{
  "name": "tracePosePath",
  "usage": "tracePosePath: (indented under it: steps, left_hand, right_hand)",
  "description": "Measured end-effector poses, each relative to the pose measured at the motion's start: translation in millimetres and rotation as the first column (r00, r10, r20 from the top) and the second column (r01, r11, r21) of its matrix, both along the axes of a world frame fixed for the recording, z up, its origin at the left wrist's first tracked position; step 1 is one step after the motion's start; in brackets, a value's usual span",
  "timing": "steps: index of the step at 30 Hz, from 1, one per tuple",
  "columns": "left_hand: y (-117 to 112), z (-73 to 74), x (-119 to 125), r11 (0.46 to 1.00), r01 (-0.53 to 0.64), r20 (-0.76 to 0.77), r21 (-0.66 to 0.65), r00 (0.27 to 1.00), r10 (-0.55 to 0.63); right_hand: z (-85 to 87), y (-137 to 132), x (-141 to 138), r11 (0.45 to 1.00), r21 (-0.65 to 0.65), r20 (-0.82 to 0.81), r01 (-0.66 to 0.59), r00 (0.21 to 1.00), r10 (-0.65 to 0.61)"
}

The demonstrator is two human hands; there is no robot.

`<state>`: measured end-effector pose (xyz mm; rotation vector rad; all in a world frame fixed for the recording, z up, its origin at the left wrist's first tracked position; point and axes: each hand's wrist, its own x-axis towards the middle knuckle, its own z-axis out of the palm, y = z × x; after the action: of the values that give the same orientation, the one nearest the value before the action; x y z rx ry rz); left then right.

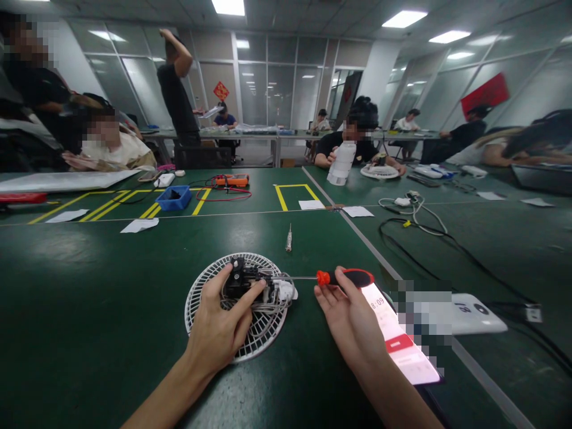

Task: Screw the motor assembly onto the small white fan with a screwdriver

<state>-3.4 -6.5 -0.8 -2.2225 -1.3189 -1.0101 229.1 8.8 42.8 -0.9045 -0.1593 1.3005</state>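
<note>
A round white fan grille lies on the green table with a black motor assembly and loose grey wires on top. Spread over the assembly, my left hand grips it between thumb and fingers. My right hand holds a red-and-black screwdriver by its handle, the thumb lying on top. The metal shaft runs level to the left and its tip meets the assembly's right side, where the exact contact is hidden. Just beyond the grille lies a small clear-handled screwdriver.
A lit phone lies beside my right forearm, with a white device farther right. Cables cross the right side. Farther back are a blue bin, an orange meter and paper slips. Across the table, a person holds a white cylinder.
</note>
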Motion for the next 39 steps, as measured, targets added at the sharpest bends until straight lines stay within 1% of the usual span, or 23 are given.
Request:
tracePosePath:
  steps: [4,10,17,25,28,34,39]
  left_hand:
    - [0.2,-0.5,-0.3,1.000,0.005,-0.002,-0.005,1.000,-0.005]
    - [1.1,-0.3,-1.0,1.000,0.006,-0.002,-0.001,1.000,-0.006]
    - [1.0,0.2,-0.3,1.000,-0.001,0.000,0.004,1.000,0.001]
    - [0.9,-0.5,-0.1,1.000,-0.007,0.002,0.013,1.000,0.007]
    - [0.3,0.4,0.3,1.000,-0.009,0.010,0.009,1.000,0.009]
    - [0.8,-0.6,0.2,1.000,0.000,0.003,0.008,1.000,0.000]
    - [1.4,-1.9,-0.3,1.000,0.002,0.007,-0.001,1.000,-0.002]
  right_hand:
    - [-1.5,0.8,2.1,0.998,0.064,-0.011,0.029,1.000,-0.029]
    - [1.3,1.8,1.1,0.999,0.051,-0.002,0.010,1.000,-0.010]
    - [0.6,1.3,1.8,0.998,0.059,-0.002,0.031,1.000,-0.031]
    - [-2.9,1.4,7.1,0.991,0.131,0.030,0.000,1.000,-0.004]
    - [-1.5,1.4,7.0,0.994,0.107,0.027,-0.004,1.000,0.001]
    - [6.0,0.8,3.5,1.000,0.009,-0.007,0.028,1.000,-0.028]
    - [2.0,-0.2,1.9,0.999,-0.009,0.031,0.039,0.999,-0.039]
